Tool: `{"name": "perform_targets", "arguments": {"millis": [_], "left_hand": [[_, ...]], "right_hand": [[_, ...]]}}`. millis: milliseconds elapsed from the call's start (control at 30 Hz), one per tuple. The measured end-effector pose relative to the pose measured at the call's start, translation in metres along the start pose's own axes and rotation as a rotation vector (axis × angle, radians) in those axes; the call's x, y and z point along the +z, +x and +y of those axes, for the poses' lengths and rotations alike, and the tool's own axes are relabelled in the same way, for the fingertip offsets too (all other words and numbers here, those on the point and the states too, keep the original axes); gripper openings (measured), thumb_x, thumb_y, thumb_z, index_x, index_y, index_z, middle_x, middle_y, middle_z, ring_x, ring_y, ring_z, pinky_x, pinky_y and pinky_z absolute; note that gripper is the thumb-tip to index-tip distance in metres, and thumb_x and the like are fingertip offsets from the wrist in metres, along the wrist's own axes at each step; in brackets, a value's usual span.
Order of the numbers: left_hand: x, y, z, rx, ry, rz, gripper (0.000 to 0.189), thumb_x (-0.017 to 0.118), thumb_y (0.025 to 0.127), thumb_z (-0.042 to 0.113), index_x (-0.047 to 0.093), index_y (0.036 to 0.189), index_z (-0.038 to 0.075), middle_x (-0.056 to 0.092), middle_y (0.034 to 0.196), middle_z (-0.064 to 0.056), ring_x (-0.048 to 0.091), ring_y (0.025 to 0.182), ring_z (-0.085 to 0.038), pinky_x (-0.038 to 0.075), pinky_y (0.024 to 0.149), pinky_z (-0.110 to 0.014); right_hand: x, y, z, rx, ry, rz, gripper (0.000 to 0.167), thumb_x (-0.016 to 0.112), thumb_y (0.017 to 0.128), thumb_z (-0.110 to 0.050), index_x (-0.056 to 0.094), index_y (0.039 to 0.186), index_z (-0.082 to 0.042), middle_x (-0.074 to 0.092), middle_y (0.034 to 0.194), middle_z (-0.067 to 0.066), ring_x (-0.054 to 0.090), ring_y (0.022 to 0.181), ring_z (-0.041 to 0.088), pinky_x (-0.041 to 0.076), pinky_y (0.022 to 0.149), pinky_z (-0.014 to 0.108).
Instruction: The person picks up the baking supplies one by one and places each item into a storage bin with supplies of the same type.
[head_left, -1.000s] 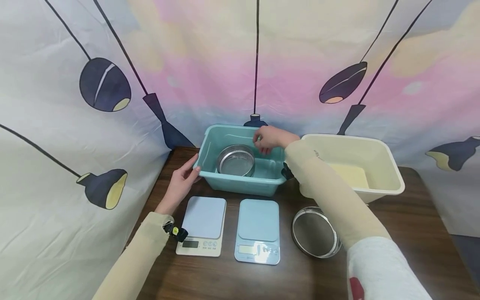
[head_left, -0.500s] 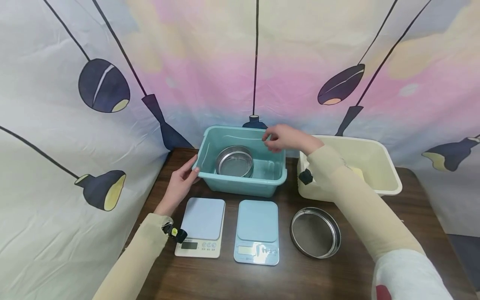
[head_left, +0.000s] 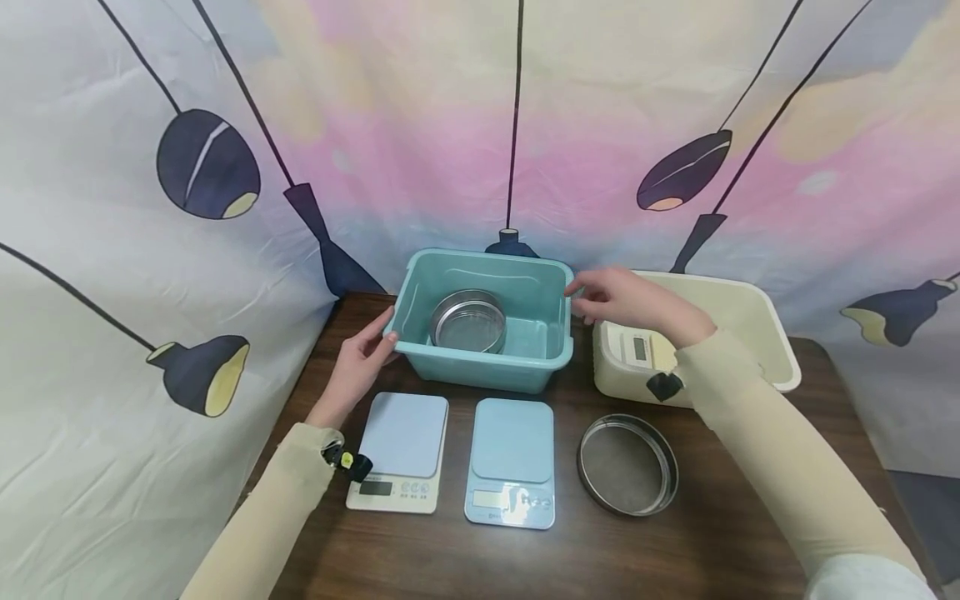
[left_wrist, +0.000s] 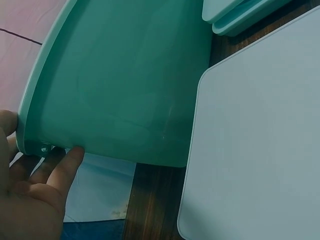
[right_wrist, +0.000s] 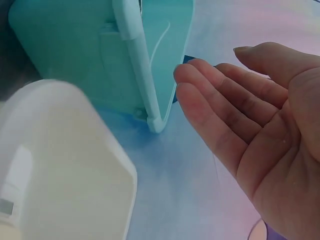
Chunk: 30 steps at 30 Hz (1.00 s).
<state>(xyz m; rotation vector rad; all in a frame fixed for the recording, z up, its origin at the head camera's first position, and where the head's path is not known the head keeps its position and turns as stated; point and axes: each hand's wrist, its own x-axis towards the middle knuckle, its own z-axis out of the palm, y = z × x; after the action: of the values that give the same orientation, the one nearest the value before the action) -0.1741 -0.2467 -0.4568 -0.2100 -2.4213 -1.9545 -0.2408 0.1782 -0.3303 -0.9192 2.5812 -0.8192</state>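
Observation:
My left hand (head_left: 352, 373) holds the left rim of the teal plastic basin (head_left: 480, 373), thumb at the edge and fingers below it, as the left wrist view shows. Inside that basin lies a round metal sieve (head_left: 470, 327). My right hand (head_left: 633, 302) is in the air by the basin's right rim, over the left end of a cream basin (head_left: 783, 354). Its fingers are loosely bent and hold nothing in the right wrist view. In the cream basin, partly hidden by the right arm, sits a pale thing with a small display (head_left: 640, 348).
In front of the teal basin two kitchen scales lie side by side, a white one (head_left: 405, 433) and a light blue one (head_left: 513, 442). Another round sieve (head_left: 627, 464) rests right of them on the brown wooden table (head_left: 570, 558). A printed cloth (head_left: 420, 125) hangs behind.
My right hand has moved right, out from over the teal basin to above the cream one. More of the cream basin's inside shows. The left hand stays on the teal rim.

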Motion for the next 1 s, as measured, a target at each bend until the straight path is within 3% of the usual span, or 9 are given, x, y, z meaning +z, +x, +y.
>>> {"name": "perform_targets", "arguments": {"millis": [133,567,733,1000], "left_hand": [[0.0,0.001,0.001,-0.001,0.003,0.004,0.053,0.054,0.11,0.016,0.039,0.161,0.011,0.037,0.164,-0.017,0.049,0.139,-0.042,0.053,0.104,-0.041],[0.001,0.001,-0.002,-0.018,-0.008,0.009,0.053,0.055,0.11,0.017,0.04,0.161,0.014,0.038,0.164,-0.017,0.05,0.139,-0.041,0.053,0.104,-0.041],[0.001,0.001,-0.002,-0.014,-0.012,0.009,0.053,0.055,0.11,0.017,0.04,0.161,0.013,0.039,0.164,-0.018,0.05,0.139,-0.042,0.054,0.103,-0.037],[0.001,0.0,-0.001,-0.008,-0.009,0.007,0.053,0.054,0.111,0.018,0.04,0.161,0.014,0.038,0.164,-0.017,0.051,0.138,-0.043,0.054,0.103,-0.037]], "right_hand": [[0.0,-0.02,0.002,0.011,-0.011,0.026,0.026,0.06,0.104,-0.009,0.065,0.127,0.003,0.075,0.095,0.011,0.072,0.085,0.029,0.063,0.079,0.041],[0.004,-0.079,0.01,0.001,-0.054,0.132,0.023,0.068,0.102,-0.014,0.071,0.122,-0.004,0.074,0.087,-0.007,0.068,0.078,0.01,0.059,0.073,0.031],[0.01,-0.102,0.013,-0.008,-0.076,0.162,0.021,0.07,0.1,-0.013,0.072,0.12,-0.007,0.076,0.09,-0.005,0.068,0.079,0.006,0.059,0.073,0.029],[0.023,-0.131,0.021,-0.069,-0.11,0.241,0.019,0.074,0.096,-0.007,0.074,0.114,-0.013,0.075,0.091,-0.01,0.067,0.082,0.0,0.061,0.072,0.026]]}}
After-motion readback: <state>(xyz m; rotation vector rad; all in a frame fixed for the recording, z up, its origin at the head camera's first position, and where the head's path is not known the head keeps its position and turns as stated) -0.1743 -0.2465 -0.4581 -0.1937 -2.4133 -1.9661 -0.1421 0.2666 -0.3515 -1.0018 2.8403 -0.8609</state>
